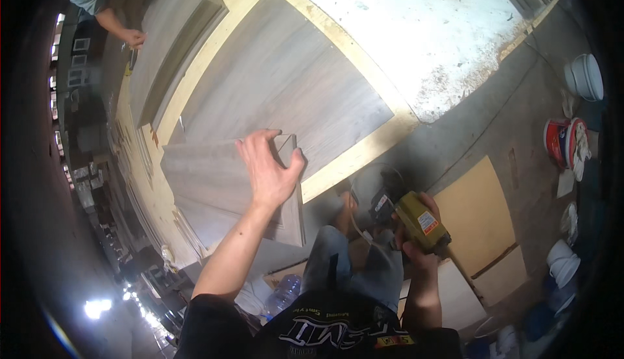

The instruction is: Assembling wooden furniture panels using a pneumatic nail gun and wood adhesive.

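Note:
My left hand [266, 174] grips the far right corner of a grey wood-grain framed panel [208, 174], which looks like a cabinet door. Its fingers bend over the far edge and its thumb spreads to the right side. Beneath the panel's far part lies a larger flat grey wood-grain board [286, 79]. Low on the right, beyond the table edge, my right hand [416, 239] is closed around an olive-green power tool [419, 219] with a black end. The tool's exact kind is unclear, and its underside is hidden. A pale cord or hose runs beside it.
The boards rest on a pale wooden worktable [351, 154]. At the far left, another person's hand [133, 38] is near a grey framed piece [185, 47]. A stained white surface [416, 27] lies beyond. Brown sheet material [478, 209] and several buckets, one red [560, 141], stand right.

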A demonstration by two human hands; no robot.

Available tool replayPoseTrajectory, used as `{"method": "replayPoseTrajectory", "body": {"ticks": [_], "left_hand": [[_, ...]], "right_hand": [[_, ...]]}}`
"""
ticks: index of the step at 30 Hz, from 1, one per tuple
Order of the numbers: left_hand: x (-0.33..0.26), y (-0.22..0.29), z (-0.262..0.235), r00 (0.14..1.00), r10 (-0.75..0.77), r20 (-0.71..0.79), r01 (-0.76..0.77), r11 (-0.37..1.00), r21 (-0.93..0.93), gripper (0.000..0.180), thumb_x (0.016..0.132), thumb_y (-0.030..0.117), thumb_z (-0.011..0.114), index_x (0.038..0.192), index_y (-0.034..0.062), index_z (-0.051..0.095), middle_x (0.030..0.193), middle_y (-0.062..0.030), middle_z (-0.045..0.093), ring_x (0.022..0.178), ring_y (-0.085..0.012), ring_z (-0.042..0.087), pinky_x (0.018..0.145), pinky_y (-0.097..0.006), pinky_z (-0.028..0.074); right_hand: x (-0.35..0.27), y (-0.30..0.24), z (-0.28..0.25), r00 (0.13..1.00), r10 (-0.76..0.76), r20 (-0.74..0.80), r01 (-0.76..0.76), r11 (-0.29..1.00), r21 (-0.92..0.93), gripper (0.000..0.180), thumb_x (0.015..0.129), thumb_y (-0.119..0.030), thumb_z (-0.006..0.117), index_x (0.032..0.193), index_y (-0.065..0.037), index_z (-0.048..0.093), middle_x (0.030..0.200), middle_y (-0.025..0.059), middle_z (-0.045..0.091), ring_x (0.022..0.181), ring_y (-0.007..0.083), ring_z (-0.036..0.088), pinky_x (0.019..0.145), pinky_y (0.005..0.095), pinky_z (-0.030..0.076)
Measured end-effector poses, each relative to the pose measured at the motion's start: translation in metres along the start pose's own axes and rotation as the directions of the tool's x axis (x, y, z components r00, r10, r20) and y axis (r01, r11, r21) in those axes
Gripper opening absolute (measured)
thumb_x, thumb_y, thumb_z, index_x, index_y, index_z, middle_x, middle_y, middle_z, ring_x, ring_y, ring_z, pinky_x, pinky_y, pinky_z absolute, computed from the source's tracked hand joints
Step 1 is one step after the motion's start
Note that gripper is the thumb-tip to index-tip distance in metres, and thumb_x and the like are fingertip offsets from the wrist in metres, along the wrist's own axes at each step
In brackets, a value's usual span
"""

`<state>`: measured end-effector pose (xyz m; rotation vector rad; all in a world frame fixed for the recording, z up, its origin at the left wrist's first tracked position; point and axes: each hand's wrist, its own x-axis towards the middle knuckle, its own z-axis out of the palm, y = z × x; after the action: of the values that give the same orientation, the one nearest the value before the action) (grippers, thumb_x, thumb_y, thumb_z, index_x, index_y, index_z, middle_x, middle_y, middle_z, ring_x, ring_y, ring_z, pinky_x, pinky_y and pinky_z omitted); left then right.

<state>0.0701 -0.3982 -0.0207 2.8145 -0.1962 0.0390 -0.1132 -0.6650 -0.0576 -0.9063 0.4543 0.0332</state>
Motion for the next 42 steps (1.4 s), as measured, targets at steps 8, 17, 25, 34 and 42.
{"method": "replayPoseTrajectory", "body": {"ticks": [8, 17, 25, 34, 42], "left_hand": [[0.005, -0.004, 0.003, 0.999, 0.009, -0.035, -0.01, 0.999, -0.033, 0.052, 0.077, 0.022, 0.075, 0.122, 0.0053, 0.054, 0.12, -0.0161, 0.053, 0.122, -0.0378, 0.049, 0.12, -0.066, 0.015], [0.0, -0.013, 0.001, 0.998, -0.002, -0.055, -0.002, 0.998, -0.058, 0.049, 0.075, 0.021, 0.075, 0.118, 0.0052, 0.056, 0.118, -0.0145, 0.055, 0.121, -0.0359, 0.05, 0.12, -0.066, 0.016], [0.001, -0.007, 0.001, 0.999, 0.028, -0.041, -0.031, 0.997, -0.076, 0.049, 0.075, 0.023, 0.075, 0.117, 0.0055, 0.056, 0.116, -0.0136, 0.054, 0.121, -0.0357, 0.05, 0.12, -0.066, 0.015], [0.008, -0.017, 0.005, 0.997, 0.055, -0.058, -0.06, 0.995, -0.086, 0.049, 0.075, 0.023, 0.078, 0.117, 0.0078, 0.058, 0.117, -0.014, 0.054, 0.12, -0.0371, 0.049, 0.119, -0.064, 0.016], [0.003, -0.021, 0.01, 0.991, 0.088, -0.103, -0.099, 0.99, -0.1, 0.05, 0.077, 0.023, 0.082, 0.118, 0.0085, 0.058, 0.118, -0.0138, 0.054, 0.121, -0.0358, 0.049, 0.118, -0.066, 0.016]], "right_hand": [[0.022, -0.031, 0.013, 0.991, -0.116, 0.06, 0.127, 0.967, -0.22, 0.101, 0.075, -0.027, 0.09, 0.154, -0.004, 0.032, 0.116, 0.0204, 0.065, 0.068, 0.0148, 0.065, 0.055, 0.0239, 0.049], [0.16, -0.159, 0.152, 0.684, -0.418, 0.598, 0.712, 0.2, -0.674, 0.073, 0.078, -0.015, 0.079, 0.146, -0.008, 0.054, 0.125, 0.0173, 0.067, 0.112, 0.0288, 0.068, 0.097, 0.038, 0.054], [0.265, -0.082, 0.161, 0.821, -0.305, 0.482, 0.454, -0.161, -0.876, 0.075, 0.075, -0.007, 0.074, 0.146, -0.025, 0.056, 0.123, 0.019, 0.057, 0.101, 0.0397, 0.068, 0.085, 0.0469, 0.059], [0.223, -0.087, 0.169, 0.843, -0.348, 0.409, 0.397, -0.11, -0.911, 0.072, 0.082, -0.014, 0.069, 0.151, -0.012, 0.047, 0.143, 0.0193, 0.052, 0.136, 0.0368, 0.049, 0.114, 0.0447, 0.043], [0.042, 0.043, 0.124, 0.945, -0.316, 0.087, 0.276, 0.625, -0.73, 0.043, 0.088, -0.004, 0.074, 0.13, -0.003, 0.066, 0.105, 0.011, 0.071, 0.097, 0.0197, 0.069, 0.084, 0.0329, 0.054]]}}
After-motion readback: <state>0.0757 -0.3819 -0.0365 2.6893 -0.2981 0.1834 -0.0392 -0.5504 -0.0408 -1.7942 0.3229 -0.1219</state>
